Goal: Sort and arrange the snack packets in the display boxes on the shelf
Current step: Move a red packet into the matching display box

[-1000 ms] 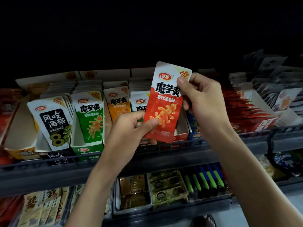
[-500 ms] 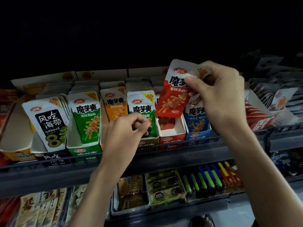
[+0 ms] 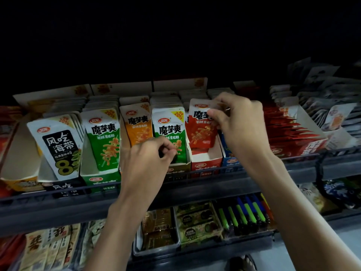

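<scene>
Far to the left of the red box (image 3: 206, 163), a black-and-white seaweed packet (image 3: 58, 145) leans back at the front of its own row. Nearer the red box a green packet (image 3: 103, 141) stands in a green box (image 3: 101, 180), then an orange packet (image 3: 137, 124) set further back. Just left of the red box, a second green packet (image 3: 170, 128) stands at the front of a stack.

The left hand (image 3: 146, 161) is in front of that packet's lower half, left of the red box. Its fingers are curled, with the thumb and forefinger tips close together. I cannot tell whether they pinch the packet or hold nothing.

The red packet (image 3: 201, 133) stands nearly upright in the red box itself, its lower end down inside towards the back. Bare cardboard shows in the front of the box. The right hand (image 3: 238, 124) reaches over the red box from the right and grips the red packet's upper right corner between the thumb and curled fingers.

Just right of the red box is a blue box (image 3: 231, 161), mostly hidden behind that wrist. Further right lies a long row of dark red packets (image 3: 289, 128). All of these sit on the shelf (image 3: 58, 198). Below the red box, one level down, is a row of green and blue lighters (image 3: 244, 212).
</scene>
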The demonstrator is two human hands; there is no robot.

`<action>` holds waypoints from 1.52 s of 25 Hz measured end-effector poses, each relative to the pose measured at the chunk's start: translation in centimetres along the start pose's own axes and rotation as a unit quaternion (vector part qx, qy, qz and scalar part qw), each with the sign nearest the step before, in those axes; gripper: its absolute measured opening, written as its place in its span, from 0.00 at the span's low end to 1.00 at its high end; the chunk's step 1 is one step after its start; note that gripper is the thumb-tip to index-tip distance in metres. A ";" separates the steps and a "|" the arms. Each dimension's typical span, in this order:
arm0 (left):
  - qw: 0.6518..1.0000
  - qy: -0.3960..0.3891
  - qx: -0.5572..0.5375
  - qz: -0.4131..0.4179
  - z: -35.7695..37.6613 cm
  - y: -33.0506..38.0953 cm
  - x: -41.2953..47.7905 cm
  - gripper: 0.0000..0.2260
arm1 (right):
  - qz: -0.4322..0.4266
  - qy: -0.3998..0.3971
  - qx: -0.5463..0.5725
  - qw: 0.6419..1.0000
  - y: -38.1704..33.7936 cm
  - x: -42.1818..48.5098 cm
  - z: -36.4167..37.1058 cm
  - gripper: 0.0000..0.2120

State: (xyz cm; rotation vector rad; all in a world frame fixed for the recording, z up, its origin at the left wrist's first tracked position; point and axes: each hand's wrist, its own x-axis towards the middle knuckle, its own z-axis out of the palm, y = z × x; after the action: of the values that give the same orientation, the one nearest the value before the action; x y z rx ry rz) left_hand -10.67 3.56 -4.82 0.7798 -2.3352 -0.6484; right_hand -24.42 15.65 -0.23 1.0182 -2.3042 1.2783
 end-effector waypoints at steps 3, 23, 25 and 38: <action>1.000 0.001 0.004 -0.005 -0.2 -0.2 0.0 0.01 | 0.011 -0.054 -0.058 0.997 0.5 -0.1 1.1 0.01; 0.999 -0.018 0.010 0.026 -0.3 -0.9 0.1 0.03 | 0.007 -0.060 -0.167 0.984 -0.3 -0.8 4.9 0.32; 0.999 -0.019 0.009 0.027 -0.4 -0.9 0.1 0.03 | -0.002 -0.063 -0.160 0.985 -0.5 -1.0 4.7 0.30; 0.997 -0.047 0.009 0.064 -0.5 -0.9 -0.3 0.04 | -0.008 -0.325 -0.352 0.878 -0.9 -1.3 4.0 0.12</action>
State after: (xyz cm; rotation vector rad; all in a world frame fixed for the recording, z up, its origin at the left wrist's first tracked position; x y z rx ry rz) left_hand -9.77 3.01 -5.14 0.6141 -2.4563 -0.6209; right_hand -22.61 12.54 -2.58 1.2802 -2.8574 -0.0256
